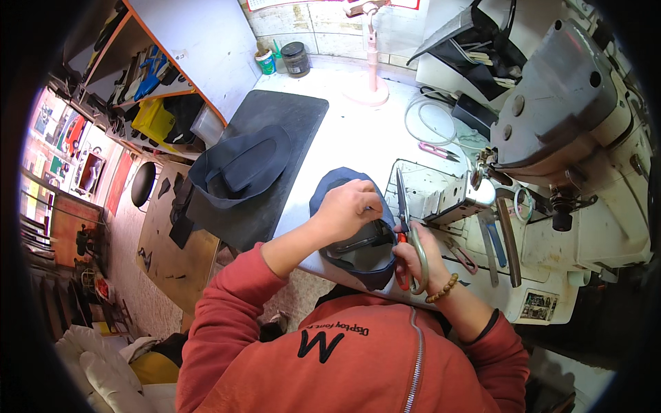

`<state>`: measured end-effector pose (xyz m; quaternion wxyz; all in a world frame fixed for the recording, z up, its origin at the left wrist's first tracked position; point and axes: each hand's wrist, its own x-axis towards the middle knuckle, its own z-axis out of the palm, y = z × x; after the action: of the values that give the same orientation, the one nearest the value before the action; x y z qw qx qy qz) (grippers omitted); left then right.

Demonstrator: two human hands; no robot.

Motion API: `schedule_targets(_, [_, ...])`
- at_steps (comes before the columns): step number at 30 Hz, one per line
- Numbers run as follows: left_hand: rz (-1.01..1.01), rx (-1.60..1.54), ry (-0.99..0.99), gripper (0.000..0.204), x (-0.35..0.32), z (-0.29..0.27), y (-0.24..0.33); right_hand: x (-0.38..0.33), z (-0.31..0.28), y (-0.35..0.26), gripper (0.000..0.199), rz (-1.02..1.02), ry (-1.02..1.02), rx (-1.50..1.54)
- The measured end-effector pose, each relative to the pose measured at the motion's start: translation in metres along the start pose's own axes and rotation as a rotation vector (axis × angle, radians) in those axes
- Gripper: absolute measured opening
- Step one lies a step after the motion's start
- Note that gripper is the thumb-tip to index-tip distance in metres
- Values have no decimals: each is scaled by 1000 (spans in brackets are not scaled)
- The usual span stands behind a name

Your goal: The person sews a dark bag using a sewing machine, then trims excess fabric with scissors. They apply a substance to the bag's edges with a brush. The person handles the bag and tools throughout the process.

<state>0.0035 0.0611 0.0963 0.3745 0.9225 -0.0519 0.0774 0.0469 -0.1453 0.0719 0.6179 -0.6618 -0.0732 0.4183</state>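
Note:
My left hand (348, 208) presses down on a dark blue shoe upper (358, 258) that lies at the near edge of the white worktable (358, 131); its fingers pinch the piece near its right side. My right hand (413, 258), with a bead bracelet on the wrist, grips a pair of scissors (403, 206) with red-lined handles. The blades point away from me, along the right edge of the blue piece. Part of the upper is hidden under my left hand.
A sewing machine (571, 110) fills the right side. A black mat (275, 158) with another dark blue upper (237, 165) lies to the left. Small pink snips (437, 150), a pink lamp stand (372, 86), jars (295, 58) and a coiled cable (430, 117) stand farther back.

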Motion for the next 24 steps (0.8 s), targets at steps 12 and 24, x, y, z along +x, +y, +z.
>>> schedule_targets(12, [-436, -811, 249, 8, -39, -8, -14, -9, -7, -10, 30, -56, -56, -151])
schedule_targets(24, [-257, -349, 326, 4, -50, -14, 10, -48, -37, -56, 48, 275, -597, -309])
